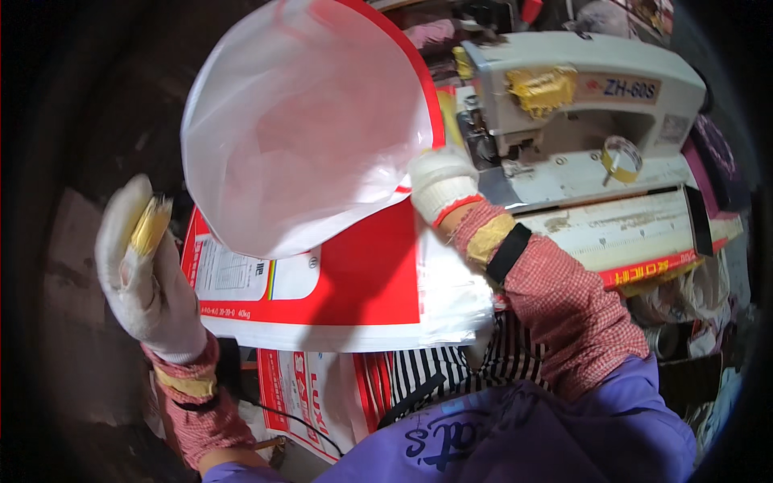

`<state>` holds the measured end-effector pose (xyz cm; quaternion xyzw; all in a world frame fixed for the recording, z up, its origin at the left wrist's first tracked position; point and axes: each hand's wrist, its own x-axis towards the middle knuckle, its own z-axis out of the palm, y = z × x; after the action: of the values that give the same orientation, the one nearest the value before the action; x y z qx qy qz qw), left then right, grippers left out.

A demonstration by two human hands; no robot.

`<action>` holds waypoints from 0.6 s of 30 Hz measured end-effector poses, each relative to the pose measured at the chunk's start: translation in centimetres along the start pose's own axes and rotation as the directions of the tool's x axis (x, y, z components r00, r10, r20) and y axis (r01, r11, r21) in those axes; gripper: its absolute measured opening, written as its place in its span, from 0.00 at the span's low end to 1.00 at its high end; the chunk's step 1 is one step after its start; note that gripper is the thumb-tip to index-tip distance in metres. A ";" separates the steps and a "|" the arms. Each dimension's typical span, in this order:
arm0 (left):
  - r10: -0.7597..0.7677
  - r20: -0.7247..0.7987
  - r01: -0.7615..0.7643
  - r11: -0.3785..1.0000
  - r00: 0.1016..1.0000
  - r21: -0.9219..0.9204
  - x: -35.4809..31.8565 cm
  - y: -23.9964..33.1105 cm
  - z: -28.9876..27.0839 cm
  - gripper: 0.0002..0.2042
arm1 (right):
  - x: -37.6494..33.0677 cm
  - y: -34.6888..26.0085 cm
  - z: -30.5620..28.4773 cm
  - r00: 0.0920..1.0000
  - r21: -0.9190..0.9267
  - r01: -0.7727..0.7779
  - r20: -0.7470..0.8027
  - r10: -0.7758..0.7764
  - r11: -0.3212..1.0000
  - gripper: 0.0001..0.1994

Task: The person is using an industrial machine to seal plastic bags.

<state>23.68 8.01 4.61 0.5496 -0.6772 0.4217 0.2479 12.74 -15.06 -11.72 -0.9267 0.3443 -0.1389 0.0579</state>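
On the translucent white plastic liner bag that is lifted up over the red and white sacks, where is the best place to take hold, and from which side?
Probably the translucent white plastic liner bag is best taken at its right edge by the red border, from the right. It balloons out broad and limp, so only the edge offers a pinchable fold. The gloved right hand already has its grip there, beside the sewing machine.

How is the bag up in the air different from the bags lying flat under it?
The lifted bag is puffed open and shows its pale inside; the flat stack of bags lies closed and pressed thin. The right hand holds the lifted bag by its edge, while the stack rests untouched. The stack shows a white printed panel; the lifted bag shows none. Both are red and white.
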 end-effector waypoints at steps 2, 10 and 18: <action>-0.332 0.089 0.344 0.911 0.939 -0.229 -5.3 -0.7 -0.9 0.18 | -0.7 -4.0 0.3 0.997 0.155 0.068 0.033 -0.074 0.986 0.07; -0.626 0.681 0.915 0.147 0.380 -0.376 -29.3 0.1 -3.4 0.21 | -12.2 -14.2 -1.8 0.212 0.894 0.223 0.344 -0.915 0.388 0.15; -0.789 0.605 0.403 -0.521 0.111 -0.752 -26.1 0.5 -5.0 0.21 | -8.8 -2.7 -5.2 0.908 0.898 0.045 0.147 -0.393 0.438 0.10</action>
<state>29.67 26.20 -13.78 0.4765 -0.1630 -0.2719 0.8200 6.54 -7.34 -8.16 -0.8093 0.0828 -0.1425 0.5639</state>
